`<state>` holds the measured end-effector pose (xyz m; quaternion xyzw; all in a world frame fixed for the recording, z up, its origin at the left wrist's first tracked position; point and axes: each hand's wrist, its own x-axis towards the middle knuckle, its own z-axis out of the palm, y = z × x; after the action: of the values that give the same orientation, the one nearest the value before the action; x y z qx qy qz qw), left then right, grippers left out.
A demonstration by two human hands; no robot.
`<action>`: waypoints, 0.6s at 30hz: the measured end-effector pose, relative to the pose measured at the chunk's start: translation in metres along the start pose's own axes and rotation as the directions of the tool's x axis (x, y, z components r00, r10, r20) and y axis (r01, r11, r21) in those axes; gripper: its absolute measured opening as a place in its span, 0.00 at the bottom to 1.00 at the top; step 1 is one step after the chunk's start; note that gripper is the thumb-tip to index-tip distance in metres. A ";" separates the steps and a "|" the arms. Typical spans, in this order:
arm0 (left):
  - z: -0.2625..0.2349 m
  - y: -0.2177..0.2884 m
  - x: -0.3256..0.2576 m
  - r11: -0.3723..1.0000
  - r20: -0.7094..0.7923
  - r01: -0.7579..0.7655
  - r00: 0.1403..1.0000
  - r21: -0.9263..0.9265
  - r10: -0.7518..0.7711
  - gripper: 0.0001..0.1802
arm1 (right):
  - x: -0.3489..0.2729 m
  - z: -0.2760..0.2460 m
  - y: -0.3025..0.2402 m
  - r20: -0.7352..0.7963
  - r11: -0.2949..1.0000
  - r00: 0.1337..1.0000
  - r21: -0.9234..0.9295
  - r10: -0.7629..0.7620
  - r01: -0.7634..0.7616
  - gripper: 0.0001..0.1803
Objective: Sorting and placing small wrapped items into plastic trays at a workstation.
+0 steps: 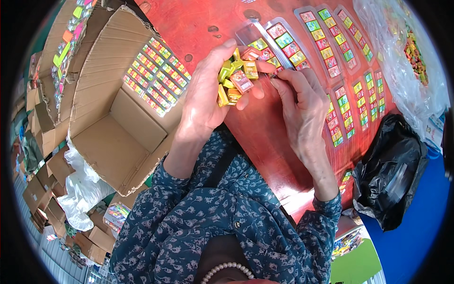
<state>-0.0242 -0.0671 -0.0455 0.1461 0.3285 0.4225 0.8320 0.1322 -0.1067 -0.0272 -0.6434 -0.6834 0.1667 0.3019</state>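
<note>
My left hand (pixel 200 90) is cupped palm up around a heap of small wrapped blocks (pixel 242 81), mostly yellow with a few red ones. My right hand (pixel 302 109) is beside it, thumb and forefinger pinched together; whatever is between them is too small to make out. Just beyond both hands, a clear plastic tray (pixel 245 34) lies on the red table (pixel 255 137). Its near part holds yellow and red blocks, and its far end shows bare plastic. A second tray (pixel 287 41) beside it has a row of red, green and yellow blocks.
Further filled trays (pixel 321 43) lie in rows to the right. An open cardboard box (pixel 124 137) on the left has packed trays (pixel 158 75) against its inner wall. On the right are a clear bag (pixel 395 71) of wrapped blocks and a black plastic bag (pixel 390 170).
</note>
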 end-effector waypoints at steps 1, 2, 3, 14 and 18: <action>-0.001 0.000 0.000 1.000 0.002 0.006 1.000 -0.012 -0.006 0.25 | 0.001 0.000 0.000 -0.003 1.000 1.000 0.003 -0.010 0.010 0.06; -0.001 0.001 0.000 1.000 0.003 0.011 1.000 -0.024 -0.011 0.25 | 0.002 -0.001 0.000 -0.005 1.000 1.000 0.006 -0.015 0.015 0.06; -0.001 0.002 0.000 1.000 0.003 0.005 1.000 -0.021 -0.005 0.25 | 0.004 -0.003 0.000 -0.010 0.999 1.000 0.052 0.000 0.001 0.06; 0.003 0.001 -0.009 0.954 0.067 0.207 0.978 -0.217 -0.197 0.24 | 0.031 -0.011 -0.030 -0.002 0.951 0.993 0.286 -0.120 0.115 0.08; 0.003 -0.002 -0.008 0.947 -0.014 0.225 0.972 -0.230 -0.234 0.20 | 0.029 -0.007 -0.034 0.169 0.966 0.956 0.138 -0.241 0.219 0.11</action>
<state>-0.0247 -0.0743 -0.0411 0.0024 0.3101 0.3604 0.8798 0.1105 -0.0832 0.0053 -0.5222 -0.7677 0.2292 0.2923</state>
